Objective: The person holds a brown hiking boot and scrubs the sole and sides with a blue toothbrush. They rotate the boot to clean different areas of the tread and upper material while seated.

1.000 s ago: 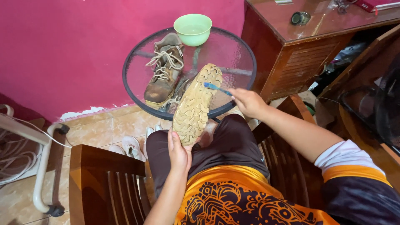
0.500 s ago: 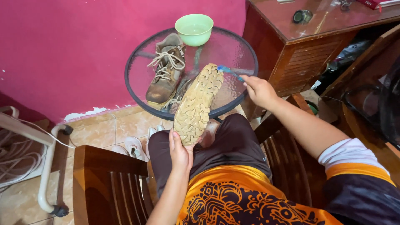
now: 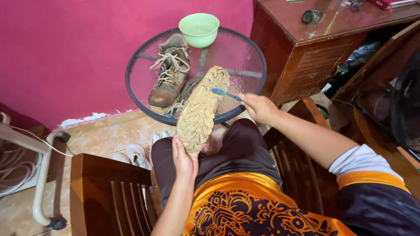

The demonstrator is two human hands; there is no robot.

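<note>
Round glass table point(image 3: 253, 52) w/ black rim, far centre against pink wall point(image 3: 65, 52). On it: brown lace-up boot point(image 3: 168, 74) upright at left, pale green bowl point(image 3: 199, 29) at far edge. Dark wood cabinet point(image 3: 306, 48) far right, small round dark item point(image 3: 312, 16) on top. Wood chair point(image 3: 109, 192) near left. White metal frame point(image 3: 41, 175) + cords far left on tiled floor point(image 3: 100, 135). Pale shoes point(image 3: 138, 154) on floor under table edge.

A: Changes, taken against the boot sole point(image 3: 202, 109)?

B: Blue toothbrush point(image 3: 225, 93): bristle end was off the sole's upper right edge half a second ago, now lies on the sole's right side, lower down.

A: Right hand point(image 3: 259, 107)?

B: Dropped lower and nearer the sole's right edge.
</note>
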